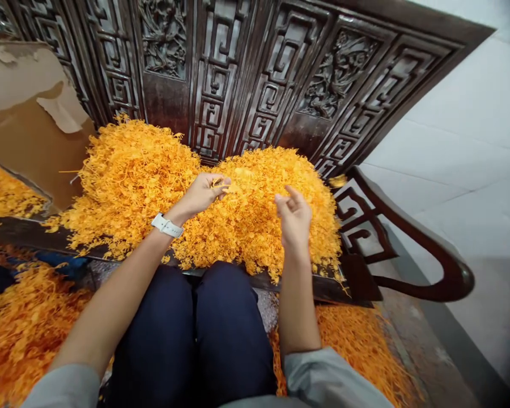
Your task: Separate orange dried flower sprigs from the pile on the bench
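My left hand (206, 192), with a pale watch (167, 225) on its wrist, pinches a small yellow piece (232, 188) that looks like thin plastic with stringy ends. Behind and below it spreads a large heap of similar yellow-orange pieces (255, 226) on the wooden bench seat. My right hand (296, 218) is raised over the right part of this heap. Its fingers are loosely curled, with thumb and forefinger a little apart, and nothing shows between them. Another mound of the yellow pieces (131, 170) rises left of my left hand.
A dark carved wooden backrest (170, 102) stands behind the heap, and a curved armrest (429, 255) bounds it at right. A torn cardboard sheet (29, 124) leans at left. Orange stringy pieces (29, 334) lie low at left, with more orange strands (357, 345) below the seat at right.
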A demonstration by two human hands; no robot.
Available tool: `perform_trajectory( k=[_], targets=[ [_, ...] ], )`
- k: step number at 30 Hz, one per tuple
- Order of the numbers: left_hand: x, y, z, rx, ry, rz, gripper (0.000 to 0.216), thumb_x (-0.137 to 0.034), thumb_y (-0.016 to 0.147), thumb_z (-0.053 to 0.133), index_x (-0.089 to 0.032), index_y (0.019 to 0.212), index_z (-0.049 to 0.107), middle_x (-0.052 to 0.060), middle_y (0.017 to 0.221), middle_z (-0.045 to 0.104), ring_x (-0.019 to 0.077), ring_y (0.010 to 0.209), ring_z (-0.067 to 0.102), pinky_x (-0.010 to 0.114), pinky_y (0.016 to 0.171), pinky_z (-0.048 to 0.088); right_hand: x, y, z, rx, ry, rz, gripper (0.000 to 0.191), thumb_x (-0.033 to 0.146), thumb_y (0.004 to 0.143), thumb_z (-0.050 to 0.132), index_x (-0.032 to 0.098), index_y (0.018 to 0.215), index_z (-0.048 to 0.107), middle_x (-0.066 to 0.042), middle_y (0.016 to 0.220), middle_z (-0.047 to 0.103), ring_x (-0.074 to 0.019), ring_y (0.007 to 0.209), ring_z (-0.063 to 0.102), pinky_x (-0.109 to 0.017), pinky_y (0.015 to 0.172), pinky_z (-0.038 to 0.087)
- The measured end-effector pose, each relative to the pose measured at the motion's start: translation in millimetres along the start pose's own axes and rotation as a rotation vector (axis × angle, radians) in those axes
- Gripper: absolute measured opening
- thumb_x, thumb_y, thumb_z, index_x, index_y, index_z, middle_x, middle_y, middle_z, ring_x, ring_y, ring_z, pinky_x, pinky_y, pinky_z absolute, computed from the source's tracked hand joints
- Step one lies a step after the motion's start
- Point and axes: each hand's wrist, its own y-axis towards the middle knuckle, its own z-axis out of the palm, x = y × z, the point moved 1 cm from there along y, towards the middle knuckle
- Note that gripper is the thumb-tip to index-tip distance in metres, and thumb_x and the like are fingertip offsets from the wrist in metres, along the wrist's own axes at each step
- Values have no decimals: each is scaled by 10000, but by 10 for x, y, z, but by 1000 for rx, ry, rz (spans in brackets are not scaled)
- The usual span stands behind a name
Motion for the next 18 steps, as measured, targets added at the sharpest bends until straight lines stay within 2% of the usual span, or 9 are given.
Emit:
perform_trajectory(
  k=[3, 5, 8, 9, 10, 12, 13, 16, 18],
  targets=[
    [-107, -24, 112, 115, 199, 92, 429, -432, 930, 731, -183, 632, 549, -10, 634, 490, 104, 582, 420, 265, 569, 303, -127, -141, 265, 192, 48, 103, 388, 539, 1024, 586, 207, 1187, 705, 4, 716, 638, -109, 554, 545, -261, 516, 447],
    [-128, -31, 151, 169, 311, 148, 459, -463, 944, 699, -177, 622, 542, -25, 609, 461, 101, 576, 394, 273, 569, 281, -72, -211, 336, 298, -13, 25, 370, 544, 1036, 567, 231, 1195, 684, -10, 794, 659, -118, 598, 558, -273, 542, 439],
    [-137, -38, 202, 234, 457, 189, 475, -435, 960, 650, -176, 588, 507, -40, 560, 405, 95, 546, 358, 280, 551, 243, 140, -257, 327, 423, -355, -312, 134, 340, 1030, 632, 231, 1085, 688, -11, 873, 674, -104, 617, 521, -281, 585, 400],
    [-148, -43, 223, 248, 483, 201, 473, -416, 959, 638, -177, 578, 491, -43, 547, 390, 95, 536, 349, 280, 545, 236, 229, -284, 308, 451, -479, -467, 85, 251, 1034, 607, 222, 1015, 685, -3, 819, 649, -106, 608, 493, -289, 589, 374],
    [-167, -49, 246, 259, 491, 220, 471, -405, 957, 627, -179, 572, 478, -45, 538, 380, 95, 532, 346, 279, 542, 234, 322, -325, 283, 466, -580, -622, 127, 170, 1028, 578, 214, 958, 674, 7, 743, 604, -110, 597, 461, -299, 590, 346],
    [-226, -59, 300, 281, 459, 280, 473, -415, 967, 605, -181, 578, 472, -41, 541, 400, 98, 539, 361, 277, 546, 248, 502, -432, 220, 424, -683, -857, 179, 54, 979, 577, 203, 909, 650, 24, 653, 503, -118, 595, 414, -313, 589, 309],
    [-262, -63, 329, 292, 436, 314, 484, -437, 980, 589, -182, 586, 474, -38, 549, 417, 100, 545, 372, 278, 551, 256, 581, -484, 183, 376, -686, -915, 177, 30, 953, 605, 199, 914, 641, 30, 641, 470, -117, 592, 395, -315, 582, 297],
    [-363, -68, 416, 305, 433, 384, 526, -511, 1017, 543, -185, 610, 469, -35, 560, 441, 103, 542, 386, 288, 568, 271, 742, -574, 85, 260, -667, -979, 179, 38, 902, 701, 194, 932, 619, 42, 635, 459, -109, 579, 377, -318, 571, 295],
    [-397, -69, 466, 304, 464, 392, 541, -532, 1029, 522, -190, 617, 450, -38, 552, 418, 105, 529, 377, 297, 571, 268, 774, -581, 41, 233, -706, -1019, 175, 70, 897, 729, 193, 904, 606, 51, 611, 464, -104, 557, 373, -331, 594, 317]
  ],
)
